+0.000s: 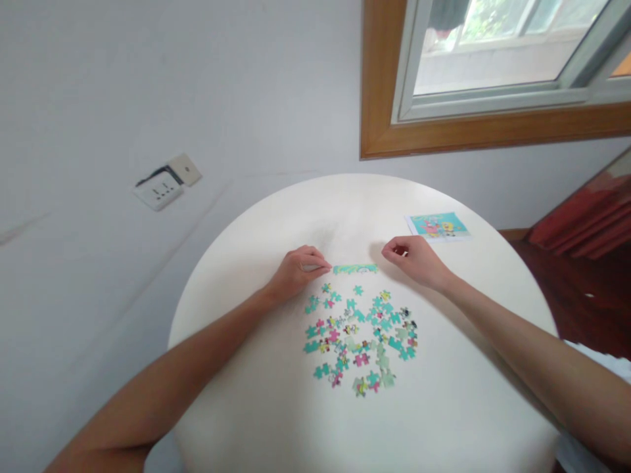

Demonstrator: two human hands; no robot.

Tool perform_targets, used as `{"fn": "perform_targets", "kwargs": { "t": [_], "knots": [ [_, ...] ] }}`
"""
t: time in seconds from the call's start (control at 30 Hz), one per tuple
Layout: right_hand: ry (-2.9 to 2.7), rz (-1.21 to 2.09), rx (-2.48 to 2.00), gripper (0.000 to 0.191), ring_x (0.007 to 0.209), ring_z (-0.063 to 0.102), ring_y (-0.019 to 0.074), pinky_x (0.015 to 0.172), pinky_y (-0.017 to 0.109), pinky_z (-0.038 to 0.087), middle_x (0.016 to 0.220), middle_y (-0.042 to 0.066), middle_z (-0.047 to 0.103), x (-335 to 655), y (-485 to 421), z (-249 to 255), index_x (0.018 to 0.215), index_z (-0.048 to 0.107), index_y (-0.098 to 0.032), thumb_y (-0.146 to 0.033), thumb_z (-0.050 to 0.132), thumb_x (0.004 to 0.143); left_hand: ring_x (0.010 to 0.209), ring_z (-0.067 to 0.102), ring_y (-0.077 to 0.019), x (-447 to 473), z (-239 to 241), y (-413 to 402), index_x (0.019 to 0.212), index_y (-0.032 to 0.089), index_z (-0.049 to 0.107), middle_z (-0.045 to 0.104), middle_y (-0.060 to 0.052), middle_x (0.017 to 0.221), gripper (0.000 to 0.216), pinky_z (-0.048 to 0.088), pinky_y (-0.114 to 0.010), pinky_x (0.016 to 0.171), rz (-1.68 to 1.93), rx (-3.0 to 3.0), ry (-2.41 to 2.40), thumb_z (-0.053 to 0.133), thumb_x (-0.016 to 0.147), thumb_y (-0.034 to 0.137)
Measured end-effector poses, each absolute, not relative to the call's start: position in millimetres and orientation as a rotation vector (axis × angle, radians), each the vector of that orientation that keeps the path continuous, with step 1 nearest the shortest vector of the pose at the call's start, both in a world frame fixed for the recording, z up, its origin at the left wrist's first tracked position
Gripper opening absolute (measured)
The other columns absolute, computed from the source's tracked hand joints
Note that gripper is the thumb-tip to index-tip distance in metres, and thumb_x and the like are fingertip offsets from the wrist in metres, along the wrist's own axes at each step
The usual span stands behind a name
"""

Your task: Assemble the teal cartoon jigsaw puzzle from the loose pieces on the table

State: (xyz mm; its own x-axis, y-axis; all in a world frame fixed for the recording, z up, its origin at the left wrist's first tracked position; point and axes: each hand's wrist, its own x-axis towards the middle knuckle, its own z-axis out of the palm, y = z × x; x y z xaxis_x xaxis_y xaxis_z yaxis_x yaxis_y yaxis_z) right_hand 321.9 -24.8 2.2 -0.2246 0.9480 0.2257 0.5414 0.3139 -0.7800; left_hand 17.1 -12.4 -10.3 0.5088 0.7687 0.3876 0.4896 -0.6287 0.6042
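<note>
Left forearm (207,356) and right forearm (517,336), bare: nearest the camera, entering from either side, reaching over a round white table (463,401).

Loose puzzle pieces (361,359), many: spread on the table between the forearms, mostly teal, others pink, yellow or pale; some touching.

Puzzle strip (355,269), one: narrow, mainly teal, lying beyond the loose pieces and between the hands.

Left hand (298,270): thumb and fingertips drawn together at the strip's left end; touching or just beside, cannot tell. No piece visible in the fingers.

Right hand (418,259): fingers curled, tips meeting the thumb, apart from the strip's right end. Contents, if any, hidden.

Picture card (438,225), one: flat, beyond the right hand; pink and yellow cartoon figures on teal.

Hazards, as judged: a push from the left fingertips could skew or part the strip; a dragging wrist could scatter loose pieces; similar teal pieces could be confused.

Markings: apparent lettering along the card's top, too small to read; wall socket (160,190), no legible label; no brand readable
</note>
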Motion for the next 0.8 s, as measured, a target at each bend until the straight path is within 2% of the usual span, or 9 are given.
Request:
{"fn": "perform_targets", "kwargs": {
  "t": [0.57,0.8],
  "knots": [
    [-1.913,0.751,-1.315,0.022,0.06,0.053,0.0131,0.059,0.029,0.039,0.067,0.004,0.067,318.4,-25.3,-2.1,0.072,0.068,-0.016,-0.03,0.056,0.083,0.085,0.063,-0.015,18.3,-6.1,-14.9,0.082,0.019,0.074,0.068,-0.004,0.088,0.008,0.049,-0.029,0.082,0.808,2.36,0.958,0.068,0.087,0.02],
    [-1.92,0.77,-1.326,0.02,0.06,0.053,0.0131,0.06,0.029,0.04,0.068,0.004,0.067,318.0,-25.2,-1.4,0.072,0.068,-0.016,-0.029,0.056,0.083,0.08,0.063,-0.0139,8.3,4.5,-9.3,0.082,0.018,0.073,0.068,-0.004,0.086,0.009,0.049,-0.026,0.077,0.78,2.395,0.944,0.067,0.088,0.024]
  ]
}}
